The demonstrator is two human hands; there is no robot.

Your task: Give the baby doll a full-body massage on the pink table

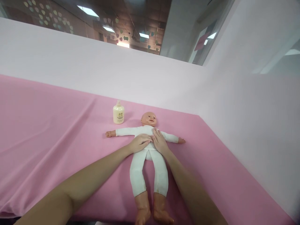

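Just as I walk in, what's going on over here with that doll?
A person has both bare hands on a doll dressed in white, which lies face up on a pink cloth with its arms spread. The left hand and the right hand rest on its torso, close together. A cream-coloured bottle stands upright to the left of the doll's head, apart from both hands.

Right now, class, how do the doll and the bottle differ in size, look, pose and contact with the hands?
The doll is much larger than the bottle. The doll wears white, while the bottle is glossy cream. The doll lies face up, arms spread; the bottle stands upright. The left hand and right hand rest on the doll; neither touches the bottle. Both things are on the pink cloth.
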